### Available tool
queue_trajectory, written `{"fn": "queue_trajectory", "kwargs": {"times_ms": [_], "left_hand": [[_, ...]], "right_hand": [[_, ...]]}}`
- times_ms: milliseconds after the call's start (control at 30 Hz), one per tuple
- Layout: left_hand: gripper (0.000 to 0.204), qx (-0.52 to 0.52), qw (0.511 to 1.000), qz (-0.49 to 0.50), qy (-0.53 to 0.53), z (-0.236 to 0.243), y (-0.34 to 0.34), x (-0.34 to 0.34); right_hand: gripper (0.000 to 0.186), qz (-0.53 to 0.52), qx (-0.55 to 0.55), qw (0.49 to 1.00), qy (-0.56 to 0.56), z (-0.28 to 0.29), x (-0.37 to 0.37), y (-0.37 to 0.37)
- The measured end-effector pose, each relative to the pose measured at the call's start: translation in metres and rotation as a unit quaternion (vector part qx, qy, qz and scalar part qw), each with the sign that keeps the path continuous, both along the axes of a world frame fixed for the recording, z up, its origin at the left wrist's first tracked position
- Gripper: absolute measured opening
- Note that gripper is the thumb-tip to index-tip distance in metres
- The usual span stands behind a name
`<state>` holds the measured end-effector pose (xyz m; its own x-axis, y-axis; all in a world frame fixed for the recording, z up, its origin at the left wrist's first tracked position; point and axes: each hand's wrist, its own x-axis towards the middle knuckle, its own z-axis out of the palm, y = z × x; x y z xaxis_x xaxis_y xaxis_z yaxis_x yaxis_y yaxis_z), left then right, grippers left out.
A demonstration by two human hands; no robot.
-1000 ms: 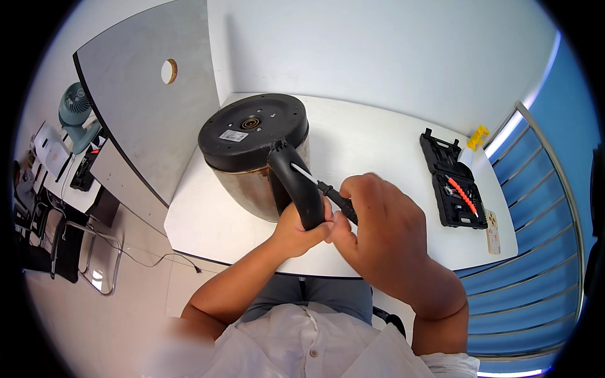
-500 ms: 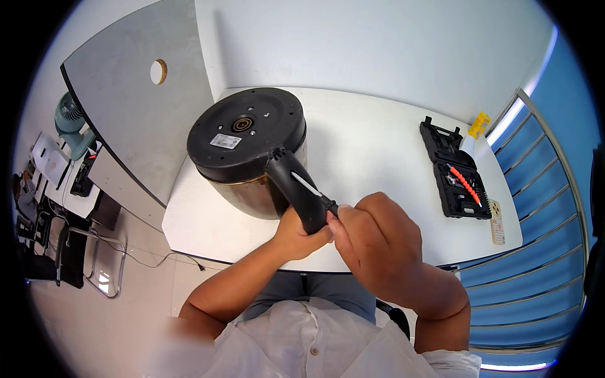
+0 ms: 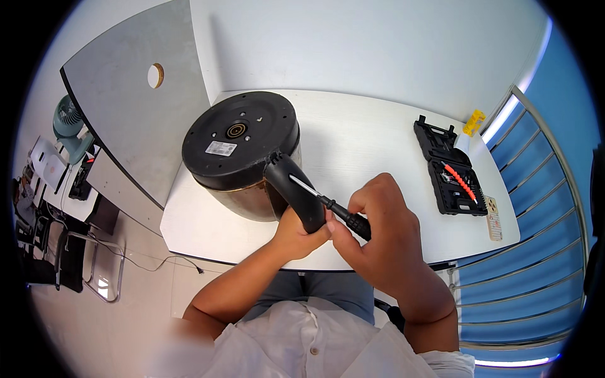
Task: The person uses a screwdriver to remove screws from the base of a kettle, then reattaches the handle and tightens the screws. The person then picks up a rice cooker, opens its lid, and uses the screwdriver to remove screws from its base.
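White table (image 3: 378,138) against a pale wall (image 3: 378,44) bears an upturned metal kettle (image 3: 242,208), black base uppermost, left of centre; the left hand (image 3: 297,236) is wrapped round its black handle (image 3: 296,196); the right hand (image 3: 389,236) curves loosely about a screwdriver (image 3: 348,218), how firmly I cannot tell; its shaft slants to the handle; an open black tool case (image 3: 443,203) lies at right.

The grey partition (image 3: 142,116) and metal-framed chair (image 3: 72,268) suggest an office.

White label (image 3: 221,148) w/ tiny print on blk base (image 3: 271,126) of upturned kettle (image 3: 242,205), txt too sm. to read.
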<state>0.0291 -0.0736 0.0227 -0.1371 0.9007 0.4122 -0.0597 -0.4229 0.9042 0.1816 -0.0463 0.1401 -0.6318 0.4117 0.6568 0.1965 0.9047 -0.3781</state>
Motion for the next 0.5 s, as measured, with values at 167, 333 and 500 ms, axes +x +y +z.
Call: {"fn": "queue_trajectory", "kwargs": {"times_ms": [167, 333, 500], "left_hand": [[0.008, 0.022, 0.999, 0.002, 0.043, 0.015, -0.003, 0.0], [0.01, 0.019, 0.998, 0.013, 0.067, 0.025, -0.004, -0.001], [0.011, -0.005, 0.999, 0.005, 0.038, 0.023, -0.002, 0.001]], "right_hand": [[0.024, 0.028, -0.012, 1.0, 0.007, 0.005, 0.001, 0.001], [0.037, 0.04, 0.002, 0.999, -0.004, 0.004, 0.008, -0.003], [0.041, 0.03, 0.109, 0.993, 0.029, -0.007, 0.01, 0.005]]}}
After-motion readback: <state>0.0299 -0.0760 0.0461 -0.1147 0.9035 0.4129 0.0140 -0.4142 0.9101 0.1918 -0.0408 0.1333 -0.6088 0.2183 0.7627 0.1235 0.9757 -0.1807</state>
